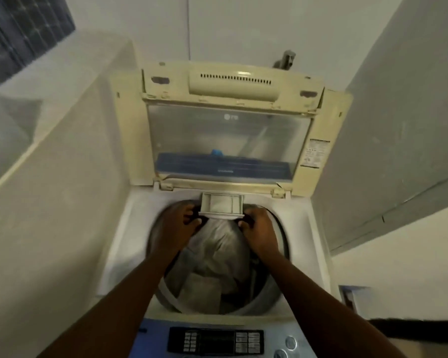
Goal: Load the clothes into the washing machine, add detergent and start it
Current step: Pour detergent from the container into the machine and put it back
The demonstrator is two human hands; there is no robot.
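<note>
A top-loading washing machine [122, 244] stands open, its yellowed lid [228, 140] raised against the wall. Pale grey clothes [215, 257] fill the drum. At the drum's far rim a small detergent tray [221, 204] sticks out. My left hand [177, 227] is at the tray's left side and my right hand [259, 229] at its right side. Both have their fingers curled on a dark edge just under the tray; what that edge is I cannot tell. The image is blurred there.
The control panel [216, 341] with buttons lies at the near edge, with round knobs [290, 342] to its right. A low wall [62, 177] hems in the machine's left side, a grey wall [398, 125] the right. A tap [286, 59] sits behind the lid.
</note>
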